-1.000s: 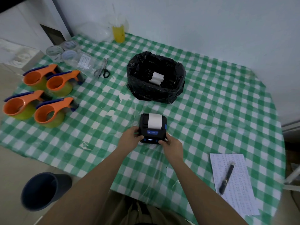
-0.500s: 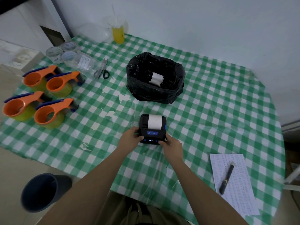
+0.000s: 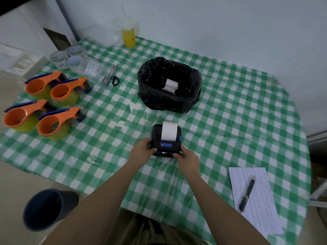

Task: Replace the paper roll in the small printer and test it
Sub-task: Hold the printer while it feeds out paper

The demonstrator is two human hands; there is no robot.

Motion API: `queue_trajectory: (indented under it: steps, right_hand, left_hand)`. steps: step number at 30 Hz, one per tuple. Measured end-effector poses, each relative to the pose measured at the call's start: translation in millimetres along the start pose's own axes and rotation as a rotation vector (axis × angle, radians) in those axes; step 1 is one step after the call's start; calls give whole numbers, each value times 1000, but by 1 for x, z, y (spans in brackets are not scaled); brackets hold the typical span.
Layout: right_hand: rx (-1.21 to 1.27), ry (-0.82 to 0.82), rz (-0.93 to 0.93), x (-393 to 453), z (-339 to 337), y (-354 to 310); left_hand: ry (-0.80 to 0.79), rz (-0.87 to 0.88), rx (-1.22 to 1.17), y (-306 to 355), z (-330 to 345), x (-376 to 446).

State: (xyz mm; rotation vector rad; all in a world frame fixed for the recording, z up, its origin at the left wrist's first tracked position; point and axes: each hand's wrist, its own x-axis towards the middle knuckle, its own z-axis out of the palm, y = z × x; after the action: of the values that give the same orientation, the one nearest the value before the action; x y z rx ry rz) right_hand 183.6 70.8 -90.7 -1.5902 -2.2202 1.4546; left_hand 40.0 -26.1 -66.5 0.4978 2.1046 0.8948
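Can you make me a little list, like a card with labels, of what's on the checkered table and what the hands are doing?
printer: small black printer on the green checkered table, white paper strip coming out
left hand: grips the printer's left side
right hand: grips its right side
black bag: behind printer, paper roll inside
tape dispensers: four orange, far left
scissors: near dispensers
pen: on notepaper, right
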Motion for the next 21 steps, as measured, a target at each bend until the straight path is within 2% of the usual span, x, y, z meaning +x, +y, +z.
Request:
queue_trajectory:
  steps: [21]
  right_hand:
    - [8, 8, -13, 0, 0, 1]
  left_hand:
    - [-2, 1, 14, -2, -1, -1]
